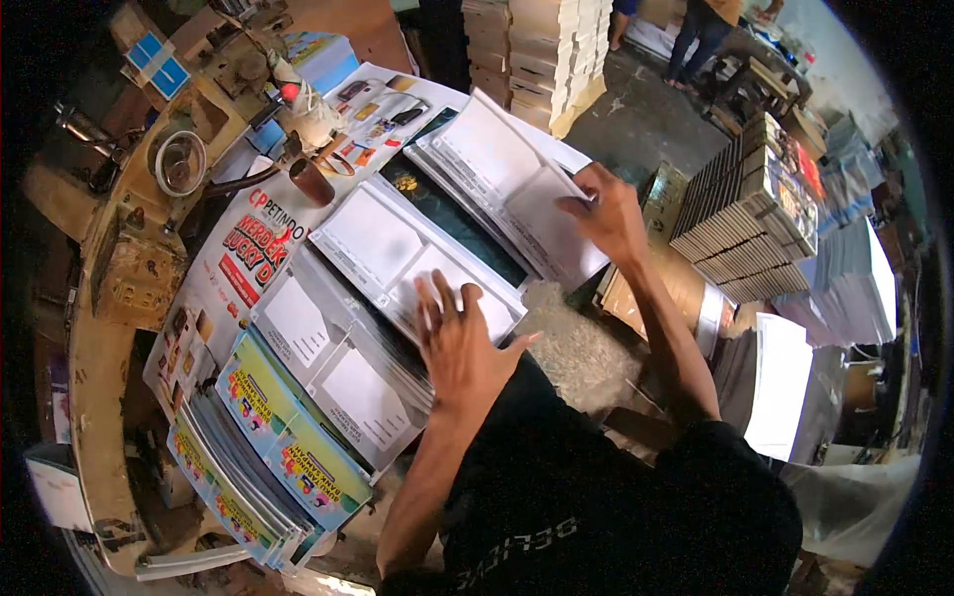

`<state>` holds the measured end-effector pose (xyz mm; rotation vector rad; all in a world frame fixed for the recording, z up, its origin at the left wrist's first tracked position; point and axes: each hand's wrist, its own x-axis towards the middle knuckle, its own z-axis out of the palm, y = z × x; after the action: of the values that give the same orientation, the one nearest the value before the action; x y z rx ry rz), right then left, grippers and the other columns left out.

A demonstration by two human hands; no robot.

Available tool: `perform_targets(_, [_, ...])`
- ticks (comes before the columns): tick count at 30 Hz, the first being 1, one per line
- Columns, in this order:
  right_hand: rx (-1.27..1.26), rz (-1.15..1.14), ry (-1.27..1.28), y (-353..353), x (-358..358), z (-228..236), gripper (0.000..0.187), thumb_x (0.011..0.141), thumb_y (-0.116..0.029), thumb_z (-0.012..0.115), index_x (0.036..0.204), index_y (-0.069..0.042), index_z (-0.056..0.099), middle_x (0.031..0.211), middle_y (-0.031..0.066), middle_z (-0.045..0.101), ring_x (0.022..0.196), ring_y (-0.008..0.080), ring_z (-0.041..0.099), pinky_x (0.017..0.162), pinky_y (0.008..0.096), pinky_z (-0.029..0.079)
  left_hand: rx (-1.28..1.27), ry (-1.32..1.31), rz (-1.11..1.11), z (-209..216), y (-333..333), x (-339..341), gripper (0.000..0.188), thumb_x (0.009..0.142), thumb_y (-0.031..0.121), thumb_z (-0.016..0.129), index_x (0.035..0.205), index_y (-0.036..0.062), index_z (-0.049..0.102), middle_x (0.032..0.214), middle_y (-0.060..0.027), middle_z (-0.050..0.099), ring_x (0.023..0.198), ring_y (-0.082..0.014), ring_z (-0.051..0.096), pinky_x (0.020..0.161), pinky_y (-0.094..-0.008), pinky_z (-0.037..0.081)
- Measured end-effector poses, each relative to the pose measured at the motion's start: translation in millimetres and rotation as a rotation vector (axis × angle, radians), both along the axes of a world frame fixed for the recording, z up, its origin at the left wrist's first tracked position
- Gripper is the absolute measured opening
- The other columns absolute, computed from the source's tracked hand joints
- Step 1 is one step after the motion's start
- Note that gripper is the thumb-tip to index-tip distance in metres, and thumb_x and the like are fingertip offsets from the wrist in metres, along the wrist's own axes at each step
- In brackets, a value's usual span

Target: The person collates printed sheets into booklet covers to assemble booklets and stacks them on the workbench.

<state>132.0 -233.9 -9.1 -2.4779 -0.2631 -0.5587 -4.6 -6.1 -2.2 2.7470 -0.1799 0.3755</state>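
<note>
My left hand [462, 343] lies with its fingers spread on a stack of white printed sheets [368, 238] on the table in front of me. Farther right, my right hand [614, 219] has its thumb and fingers closed at the far right edge of another stack of white sheets [487, 149], whose layers are fanned out. A dark green strip with a gold emblem [405, 183] shows between these two stacks. Nearer on the left lie grey-white printed sheets [338, 348] and a fanned pile of blue, green and yellow booklet covers [278, 427].
A poster-like printed sheet [234, 223] covers the table, with a brown cylinder [312, 183] on it. To the left stands an old machine with a curved frame [99, 368]. Bound book stacks [745, 214] and paper piles [780, 382] are on the right. A person [701, 40] stands far off.
</note>
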Motion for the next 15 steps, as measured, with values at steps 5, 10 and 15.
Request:
perform_targets(5, [0.410,0.194,0.365,-25,-1,7,0.030,0.088,-0.015,0.074,0.108,-0.001,0.057,0.076,0.0083,0.066,0.070,0.0111,0.058,0.062,0.0280,0.045,-0.200,0.042,-0.068,-4,7,7,0.037,0.083,0.024,0.076,0.102,-0.0036,0.060,0.118,-0.0290,0.062,0.110,-0.0448,0.059,0.103,-0.0419,0.044])
perform_targets(10, [0.738,0.240,0.456,-22,-5,6,0.039,0.091,-0.018,0.071,0.125,-0.006,0.060,0.082,0.0012,0.065,0.070,0.0082,0.054,0.063,0.0237,0.043,-0.502,0.095,0.051,15,22,-5,0.018,0.085,0.012,0.073,0.086,-0.0049,0.067,0.077,-0.0149,0.071,0.060,-0.0285,0.066,0.061,-0.0324,0.051])
perform_targets(15, [0.760,0.339,0.339,16,-10,24,0.045,0.090,-0.025,0.070,0.128,-0.005,0.059,0.092,0.0036,0.068,0.078,0.0078,0.059,0.071,0.0230,0.047,-1.027,0.100,0.162,10,21,-20,0.013,0.085,0.002,0.075,0.085,-0.0092,0.069,0.105,-0.0201,0.072,0.091,-0.0153,0.068,0.080,-0.0290,0.057])
